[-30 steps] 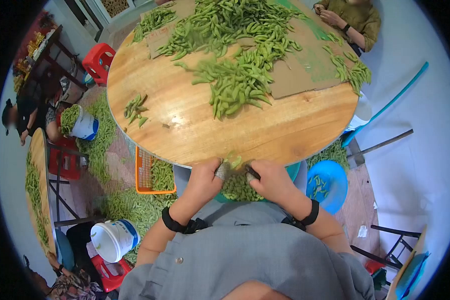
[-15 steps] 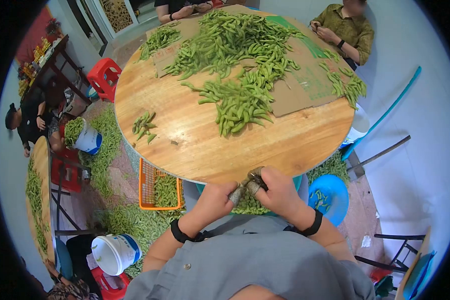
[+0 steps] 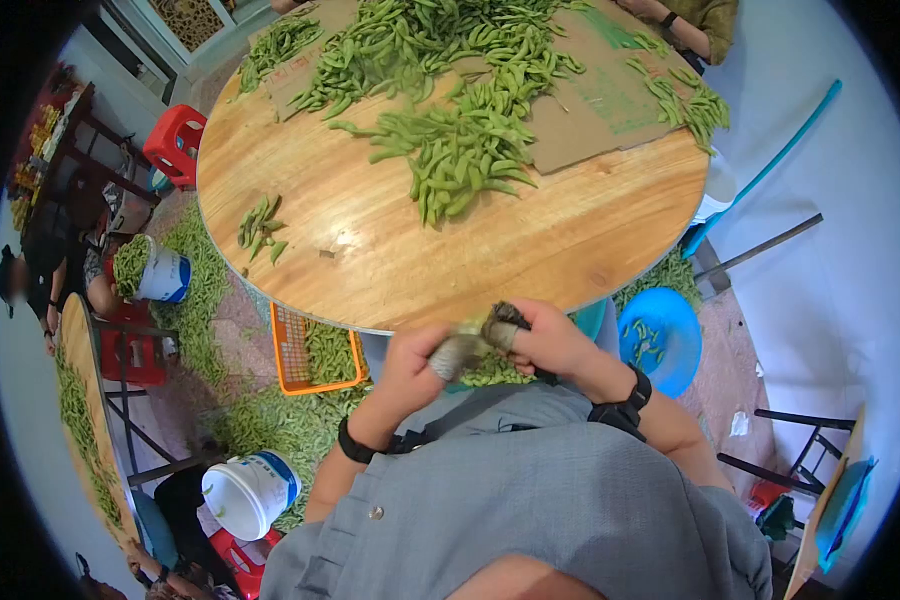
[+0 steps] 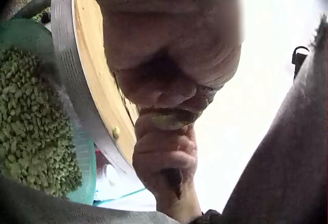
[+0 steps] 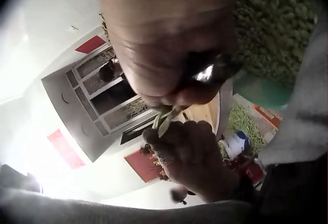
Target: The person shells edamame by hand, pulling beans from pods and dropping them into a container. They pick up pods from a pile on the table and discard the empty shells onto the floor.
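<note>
My left hand and right hand meet just over the table's near edge. Between their fingertips is a green bean pod, pinched from both sides and mostly hidden by fingers. Grey wraps cover the left thumb, and a grey and black wrap sits on the right thumb. A dark shiny piece shows at the right hand's curled fingers; what it is I cannot tell. Below the hands, a green basin holds many shelled beans.
Bean pods are heaped on the round wooden table, partly over cardboard. An orange basket, a white bucket and a blue basin stand around me. Pods cover the floor at left. Other people sit around the room.
My hands came together from slightly apart and stay close over the lap, the right one turning a little. The head view has shifted.
</note>
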The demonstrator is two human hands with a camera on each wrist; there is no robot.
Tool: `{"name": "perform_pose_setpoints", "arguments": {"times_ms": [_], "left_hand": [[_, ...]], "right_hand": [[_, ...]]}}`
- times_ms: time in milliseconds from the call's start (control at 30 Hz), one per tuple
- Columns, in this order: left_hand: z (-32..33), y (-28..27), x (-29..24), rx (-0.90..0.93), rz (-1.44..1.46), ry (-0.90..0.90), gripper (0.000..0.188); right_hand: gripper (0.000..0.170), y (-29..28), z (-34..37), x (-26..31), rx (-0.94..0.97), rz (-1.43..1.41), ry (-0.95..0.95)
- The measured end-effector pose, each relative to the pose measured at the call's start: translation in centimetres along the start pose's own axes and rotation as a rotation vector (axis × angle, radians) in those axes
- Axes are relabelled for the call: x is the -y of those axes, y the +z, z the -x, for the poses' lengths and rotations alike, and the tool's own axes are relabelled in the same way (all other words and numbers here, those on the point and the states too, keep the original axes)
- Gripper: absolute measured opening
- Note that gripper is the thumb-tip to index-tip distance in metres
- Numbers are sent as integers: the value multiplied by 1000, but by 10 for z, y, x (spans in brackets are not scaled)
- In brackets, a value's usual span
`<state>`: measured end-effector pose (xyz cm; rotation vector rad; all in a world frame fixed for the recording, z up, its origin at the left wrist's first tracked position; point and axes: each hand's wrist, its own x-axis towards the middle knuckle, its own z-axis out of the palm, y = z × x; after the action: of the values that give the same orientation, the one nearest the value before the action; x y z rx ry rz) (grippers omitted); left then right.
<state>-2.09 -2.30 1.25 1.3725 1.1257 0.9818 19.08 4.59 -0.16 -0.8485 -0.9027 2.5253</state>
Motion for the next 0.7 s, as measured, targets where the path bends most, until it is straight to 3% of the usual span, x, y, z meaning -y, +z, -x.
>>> {"name": "perform_pose_setpoints", "arguments": {"times_ms": [33, 67, 167, 233, 300, 367, 400, 467, 533, 600, 633, 700], "left_hand": [[2, -7, 6, -129, -90, 8, 15], [7, -15, 7, -127, -90, 0, 15], [25, -46, 12, -414, -98, -97, 15], [41, -67, 25, -485, -103, -123, 16], [58, -84, 36, -698, -113, -203, 20], [70, -94, 38, -731, -137, -220, 21], [74, -97, 38, -762, -161, -236, 22], [83, -103, 44, -801, -175, -298, 23], [87, -104, 44, -845, -190, -374, 24], [87, -102, 43, -927, -752, -333, 24], [84, -99, 39, -929, -750, -345, 24], [68, -92, 30, -955, -795, -160, 27]], "right_hand": [[17, -7, -3, -4, -102, 598, -273], [18, -12, -5, -7, -203, 1194, -541], [20, -3, -2, 19, -227, 1334, -668], [21, -19, -16, 45, -398, 1503, -633], [22, -34, -38, 80, -668, 1424, -671], [24, -52, -63, 115, -879, 1275, -767], [24, -66, -78, 127, -879, 1273, -767], [24, -91, -104, 138, -1037, 1432, -699], [25, -82, -108, 131, -975, 1460, -699], [27, -70, -107, 120, -909, 1493, -696], [26, -64, -103, 111, -887, 1534, -726], [25, -50, -91, 99, -860, 1576, -748]]}}
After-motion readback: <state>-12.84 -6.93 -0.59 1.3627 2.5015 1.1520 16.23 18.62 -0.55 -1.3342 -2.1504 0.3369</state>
